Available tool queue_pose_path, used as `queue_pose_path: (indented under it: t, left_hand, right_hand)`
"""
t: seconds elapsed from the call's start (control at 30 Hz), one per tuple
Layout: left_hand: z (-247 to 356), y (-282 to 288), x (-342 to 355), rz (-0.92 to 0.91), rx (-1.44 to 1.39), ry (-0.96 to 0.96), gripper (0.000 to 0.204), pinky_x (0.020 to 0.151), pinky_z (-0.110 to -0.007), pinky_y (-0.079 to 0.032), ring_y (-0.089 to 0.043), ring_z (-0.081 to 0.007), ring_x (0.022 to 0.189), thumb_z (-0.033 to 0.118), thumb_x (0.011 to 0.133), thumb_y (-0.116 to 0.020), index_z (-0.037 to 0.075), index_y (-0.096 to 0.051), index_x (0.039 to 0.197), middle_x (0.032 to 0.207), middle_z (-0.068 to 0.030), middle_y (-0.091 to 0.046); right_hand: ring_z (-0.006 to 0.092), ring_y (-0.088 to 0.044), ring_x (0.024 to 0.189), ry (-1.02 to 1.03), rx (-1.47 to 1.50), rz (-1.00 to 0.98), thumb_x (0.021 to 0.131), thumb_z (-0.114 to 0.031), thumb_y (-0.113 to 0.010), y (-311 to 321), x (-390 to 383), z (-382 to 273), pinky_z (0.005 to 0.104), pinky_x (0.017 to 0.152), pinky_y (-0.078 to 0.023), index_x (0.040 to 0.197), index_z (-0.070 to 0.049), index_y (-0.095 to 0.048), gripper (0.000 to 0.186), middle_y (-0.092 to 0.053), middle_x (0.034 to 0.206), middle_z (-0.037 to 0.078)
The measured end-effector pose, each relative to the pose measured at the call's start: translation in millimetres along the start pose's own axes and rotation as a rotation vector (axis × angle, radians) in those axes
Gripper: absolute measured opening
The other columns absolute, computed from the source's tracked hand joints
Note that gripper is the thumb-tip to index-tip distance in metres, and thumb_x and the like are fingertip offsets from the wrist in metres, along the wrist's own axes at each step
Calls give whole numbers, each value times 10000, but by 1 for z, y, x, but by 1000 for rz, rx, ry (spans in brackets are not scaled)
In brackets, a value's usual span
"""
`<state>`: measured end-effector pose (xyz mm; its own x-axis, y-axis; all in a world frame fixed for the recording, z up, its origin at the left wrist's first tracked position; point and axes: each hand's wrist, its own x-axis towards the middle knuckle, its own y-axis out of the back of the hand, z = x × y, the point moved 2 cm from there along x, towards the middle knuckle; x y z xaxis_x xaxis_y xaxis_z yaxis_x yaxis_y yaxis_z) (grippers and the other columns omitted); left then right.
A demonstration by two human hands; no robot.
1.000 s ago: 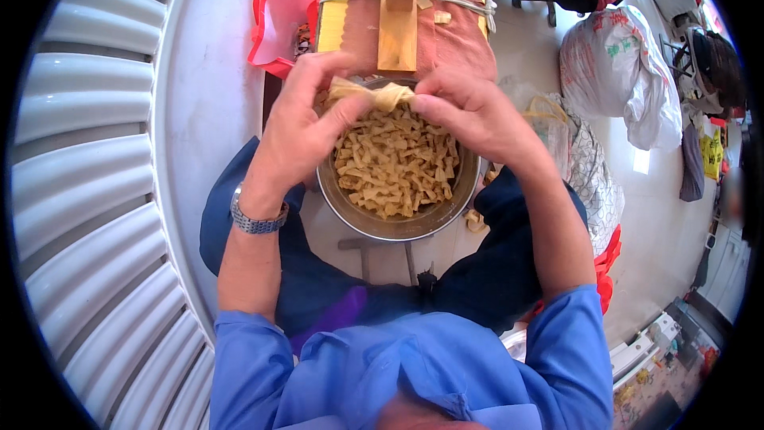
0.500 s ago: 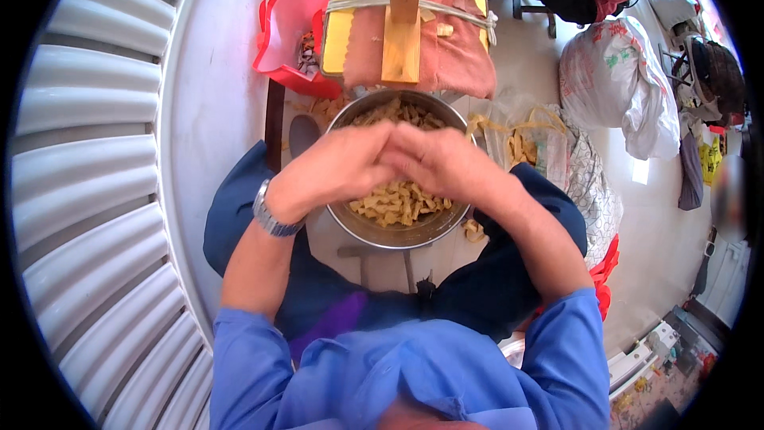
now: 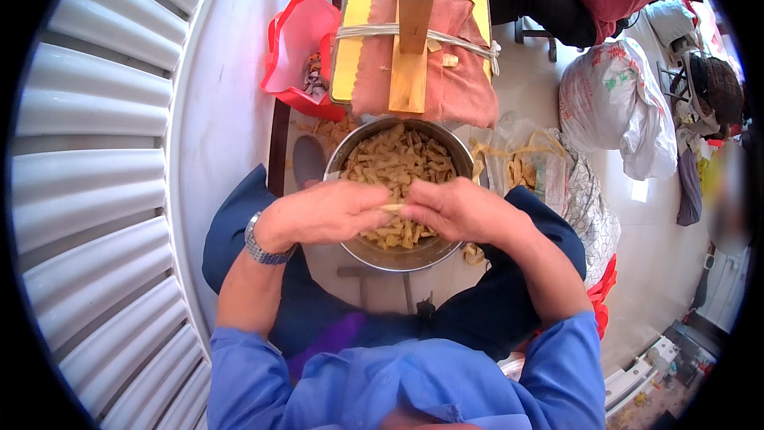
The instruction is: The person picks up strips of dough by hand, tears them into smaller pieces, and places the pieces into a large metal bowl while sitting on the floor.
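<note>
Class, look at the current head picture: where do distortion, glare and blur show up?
Head view: the white slats bow along the left rim; head view: glare makes a bright patch on the pale floor; head view: a blurred smear hides detail near the right rim; head view: the pale strip between the hands is too small to read clearly.

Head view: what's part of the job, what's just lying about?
In use:
pale strip, between left hand and right hand
metal bowl of brownish pieces, below
probably yellow board, with pale bits on its cloth

Likely just lying about:
white sack, right
patterned fabric, right
</note>
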<state>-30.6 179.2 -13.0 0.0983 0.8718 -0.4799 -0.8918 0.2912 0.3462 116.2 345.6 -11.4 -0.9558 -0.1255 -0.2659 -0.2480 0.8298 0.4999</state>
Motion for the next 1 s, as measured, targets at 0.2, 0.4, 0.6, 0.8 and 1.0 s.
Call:
queue_pose_path:
  t: [0.2,0.4,0.6,0.8,1.0]
  left_hand:
    - [-18,3,-1,187,259,0,189,758,-433,-488,-612,-361,872,209,923,-543,24,-575,948,903,-174,-596]
    - [-7,34,12,348,-229,-194,222,745,-337,-495,-601,-167,838,179,961,-589,17,-630,1108,930,-48,-630]
    - [8,62,44,715,-407,-203,240,786,-288,-489,-569,-111,880,161,987,-588,31,-632,1183,966,-37,-607]
    - [7,68,64,1002,-38,-180,181,742,-303,-493,-588,-138,839,133,960,-620,29,-664,1101,921,-41,-617]
    - [1,52,56,959,42,-11,176,740,-324,-515,-643,-154,876,148,967,-610,0,-596,1061,921,-108,-664]
  right_hand:
    - [449,-604,657,11,-161,8,975,-307,-603,-1,-14,-7,538,581,-470,930,-87,-534,235,-589,678,212]
    - [432,-618,677,-6,-170,352,964,-281,-625,35,-5,-4,511,577,-481,910,-77,-543,226,-604,703,204]
    - [387,-659,804,204,-339,771,951,-244,-630,69,30,12,470,675,-524,959,-64,-644,180,-666,841,168]
    - [401,-664,800,-8,-409,744,967,-251,-579,76,50,20,483,693,-530,938,-50,-653,216,-681,853,189]
    - [426,-635,781,-108,-364,697,969,-226,-576,66,40,39,478,702,-510,920,-30,-641,212,-637,818,236]
